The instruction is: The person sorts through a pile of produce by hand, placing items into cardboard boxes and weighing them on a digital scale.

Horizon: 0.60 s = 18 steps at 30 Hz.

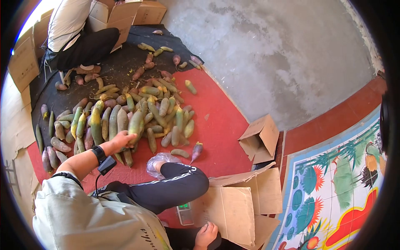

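Observation:
My left hand (121, 139), with a black band and a small device at the wrist, reaches out over the heap of green and purple radishes (125, 112). It grips the lower end of a long pale-green radish (136, 123) at the near edge of the heap. My right hand (206, 234) is low in the view, its fingers curled on the bottom edge of an open cardboard box (229, 212). My bent knee in black trousers (179, 185) lies between the two hands.
A small scale with a green display (183, 210) sits beside the box. A folded carton (260, 139) lies on the red mat (221, 125). Another person in a white top (68, 21) sits at the far left among cardboard boxes (125, 14). A clear plastic bag (160, 160) lies near my knee.

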Motion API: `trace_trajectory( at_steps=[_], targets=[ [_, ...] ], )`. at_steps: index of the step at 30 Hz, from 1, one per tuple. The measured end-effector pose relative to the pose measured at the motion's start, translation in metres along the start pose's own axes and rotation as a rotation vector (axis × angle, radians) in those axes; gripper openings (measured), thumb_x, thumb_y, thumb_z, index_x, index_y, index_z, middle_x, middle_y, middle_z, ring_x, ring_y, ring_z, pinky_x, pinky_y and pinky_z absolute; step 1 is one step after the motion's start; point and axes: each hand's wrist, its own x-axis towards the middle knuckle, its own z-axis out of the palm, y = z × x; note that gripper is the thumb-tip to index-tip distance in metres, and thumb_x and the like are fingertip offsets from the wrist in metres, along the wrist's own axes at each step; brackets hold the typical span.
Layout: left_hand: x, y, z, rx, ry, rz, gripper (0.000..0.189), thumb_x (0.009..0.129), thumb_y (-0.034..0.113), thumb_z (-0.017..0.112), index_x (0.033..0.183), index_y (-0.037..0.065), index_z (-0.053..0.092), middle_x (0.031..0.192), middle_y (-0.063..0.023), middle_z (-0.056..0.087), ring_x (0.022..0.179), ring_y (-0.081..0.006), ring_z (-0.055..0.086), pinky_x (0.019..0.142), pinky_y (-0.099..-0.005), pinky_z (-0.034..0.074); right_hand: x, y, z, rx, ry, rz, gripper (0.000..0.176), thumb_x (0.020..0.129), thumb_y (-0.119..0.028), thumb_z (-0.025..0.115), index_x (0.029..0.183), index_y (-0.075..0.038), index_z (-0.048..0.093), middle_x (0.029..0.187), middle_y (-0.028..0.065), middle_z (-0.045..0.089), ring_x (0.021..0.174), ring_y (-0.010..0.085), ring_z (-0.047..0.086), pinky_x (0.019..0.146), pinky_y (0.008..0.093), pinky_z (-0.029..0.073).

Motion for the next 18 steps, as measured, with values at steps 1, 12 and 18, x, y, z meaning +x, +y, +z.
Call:
trace_trajectory(
  at_steps=[1,12,18],
  targets=[
    [-0.002,0.006,0.007,0.007,-0.166,0.058,0.038,0.084,0.036,0.058,0.099,0.002,0.052,0.080,-0.0055,0.058,0.062,-0.0142,0.056,0.054,-0.0258,0.042,0.004,-0.003,-0.002,0.022,0.008,-0.009,0.016,0.073,-0.004,0.056,0.089,0.000,0.057,0.088,0.0160,0.055,0.081,0.0341,0.054,0.071,0.0416,0.045],
    [-0.096,0.063,0.119,0.360,-1.352,0.204,0.046,0.083,0.034,0.061,0.111,0.000,0.050,0.095,-0.0070,0.058,0.085,-0.0141,0.056,0.074,-0.0293,0.048,0.069,-0.066,-0.070,0.073,0.133,-0.057,0.026,0.075,-0.004,0.056,0.100,0.001,0.053,0.097,0.0189,0.052,0.090,0.0360,0.052,0.079,0.0432,0.042],
    [-0.121,0.032,0.146,0.470,-1.734,0.253,0.039,0.086,0.036,0.057,0.099,0.000,0.053,0.083,-0.0049,0.055,0.077,-0.0134,0.055,0.067,-0.0283,0.048,0.069,-0.080,-0.080,-0.003,-0.126,-0.298,0.054,0.070,-0.020,0.070,0.117,-0.005,0.048,0.114,0.0162,0.052,0.100,0.0339,0.051,0.085,0.0418,0.042]
  ],
)
